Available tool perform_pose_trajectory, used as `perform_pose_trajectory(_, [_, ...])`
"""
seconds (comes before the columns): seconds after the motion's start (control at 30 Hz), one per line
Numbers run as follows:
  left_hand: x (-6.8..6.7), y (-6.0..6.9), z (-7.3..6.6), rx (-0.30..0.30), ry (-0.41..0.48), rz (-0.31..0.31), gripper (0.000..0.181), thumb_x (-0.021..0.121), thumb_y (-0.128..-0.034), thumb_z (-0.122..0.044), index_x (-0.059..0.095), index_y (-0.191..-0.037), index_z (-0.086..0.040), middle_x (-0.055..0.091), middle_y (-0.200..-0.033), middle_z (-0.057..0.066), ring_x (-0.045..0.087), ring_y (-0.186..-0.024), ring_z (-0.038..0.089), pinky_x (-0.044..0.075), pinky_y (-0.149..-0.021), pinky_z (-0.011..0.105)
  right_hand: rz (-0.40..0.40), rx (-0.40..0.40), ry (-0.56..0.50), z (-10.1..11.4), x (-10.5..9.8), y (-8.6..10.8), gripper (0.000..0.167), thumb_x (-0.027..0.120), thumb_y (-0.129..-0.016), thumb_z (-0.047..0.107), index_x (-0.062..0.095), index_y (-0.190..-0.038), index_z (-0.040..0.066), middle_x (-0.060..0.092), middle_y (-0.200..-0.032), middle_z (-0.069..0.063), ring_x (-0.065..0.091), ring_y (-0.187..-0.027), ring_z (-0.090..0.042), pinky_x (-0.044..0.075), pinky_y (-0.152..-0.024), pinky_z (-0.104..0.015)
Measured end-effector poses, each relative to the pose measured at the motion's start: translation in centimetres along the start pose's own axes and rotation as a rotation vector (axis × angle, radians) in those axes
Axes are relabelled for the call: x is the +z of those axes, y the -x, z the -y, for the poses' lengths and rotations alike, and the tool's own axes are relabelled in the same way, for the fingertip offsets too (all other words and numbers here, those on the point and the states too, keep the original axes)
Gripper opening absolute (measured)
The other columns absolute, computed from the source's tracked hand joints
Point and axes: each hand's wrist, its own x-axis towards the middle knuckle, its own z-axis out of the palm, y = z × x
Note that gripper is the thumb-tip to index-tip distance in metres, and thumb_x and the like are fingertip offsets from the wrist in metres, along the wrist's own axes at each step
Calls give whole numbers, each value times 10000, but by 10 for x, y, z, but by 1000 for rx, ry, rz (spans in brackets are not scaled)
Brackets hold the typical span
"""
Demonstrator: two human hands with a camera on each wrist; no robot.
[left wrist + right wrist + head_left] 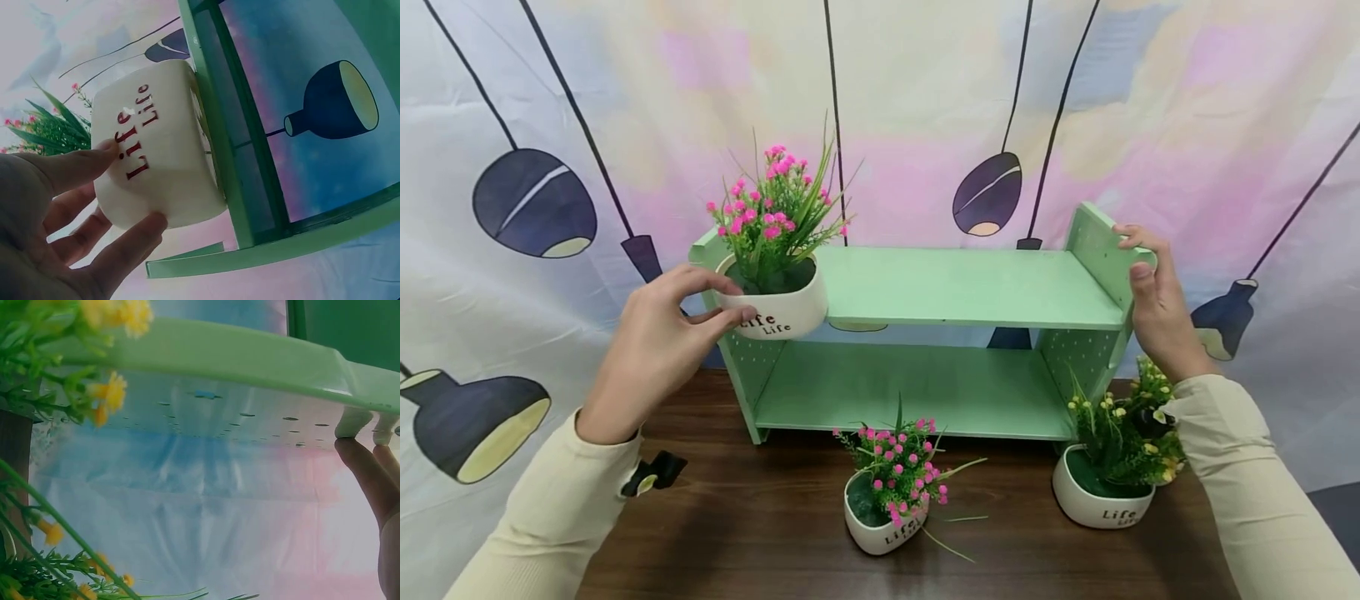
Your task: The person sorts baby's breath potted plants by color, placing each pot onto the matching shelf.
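My left hand (658, 342) grips a white pot (790, 310) of pink flowers (767, 200) at the left end of the upper shelf (955, 287). In the left wrist view, thumb and fingers lie on the lettered wall of the pot (156, 156), whose base is against or very near the shelf board. My right hand (1165, 308) is at the top of the right side panel (1101, 250). The right wrist view shows its fingertips (351, 447) touching the panel's outer, perforated face (237, 412).
The green two-tier rack stands on a dark wooden table (737, 517) before a printed curtain (910, 100). A second pink-flowered pot (880, 533) is in front of it. A yellow-flowered pot (1101, 504) sits by its right end, under my right forearm.
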Motion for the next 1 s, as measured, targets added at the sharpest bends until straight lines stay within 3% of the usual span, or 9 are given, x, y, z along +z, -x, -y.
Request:
perform_pose_trajectory(0.17, [6,-8,0,12,49,-22,197,814,-954,-176,777,-1124,-84,694,-1157,89,658,-1099,237,448,-747,12,0,-8,-4,2,-3,0,423,287,-1154,313,399,-1470,54,278,-1690,-41,152,-1603,-178,95,-1239,-397])
perform_pose_trajectory(0.23, [9,-11,0,12,52,-29,214,809,-958,-173,776,-1153,-91,686,-1172,90,658,-1143,247,510,-799,60,-2,-8,-9,2,-4,-1,422,290,-1153,316,400,-1471,62,281,-1688,-30,144,-1606,-178,101,-1237,-387])
perform_pose_trajectory(0.33, [14,-14,-1,13,45,-34,233,803,-962,-164,769,-1182,-93,682,-1193,98,664,-1182,265,600,-849,238,-6,-12,-13,1,-4,-1,428,291,-1153,323,398,-1474,61,288,-1684,-29,142,-1606,-175,92,-1241,-384])
perform_pose_trajectory(0.4, [17,-17,-1,19,43,-31,243,795,-967,-149,762,-1196,-77,677,-1208,116,656,-1209,287,611,-863,380,-7,-18,-15,1,-3,-1,433,291,-1153,323,394,-1475,52,287,-1685,-49,149,-1604,-178,79,-1248,-393])
perform_pose_trajectory(0.47, [21,-19,0,22,34,-34,244,789,-969,-128,756,-1200,-59,673,-1221,134,649,-1225,313,610,-857,439,-3,-14,-9,0,-2,0,437,287,-1153,325,389,-1479,51,276,-1689,-68,163,-1597,-179,89,-1246,-413])
perform_pose_trajectory(0.67, [31,-27,6,29,7,-42,255,779,-977,-128,737,-1212,-39,659,-1254,169,621,-1251,366,606,-890,520,4,4,5,1,1,0,430,278,-1155,324,394,-1486,75,262,-1700,-75,170,-1597,-170,99,-1250,-449])
perform_pose_trajectory(0.8, [36,-30,8,48,-3,-51,269,780,-980,-157,730,-1220,-45,657,-1273,185,592,-1259,403,528,-974,586,-6,-1,-3,1,0,2,423,279,-1155,326,403,-1478,81,276,-1696,-60,168,-1597,-164,50,-1265,-467])
perform_pose_trajectory(1.0, [39,-26,12,49,69,-74,284,765,-982,-97,724,-1256,-37,618,-1356,171,572,-1323,378,581,-968,526,-2,-26,-13,2,0,2,424,288,-1155,320,404,-1478,72,289,-1687,-51,149,-1603,-163,22,-1270,-457])
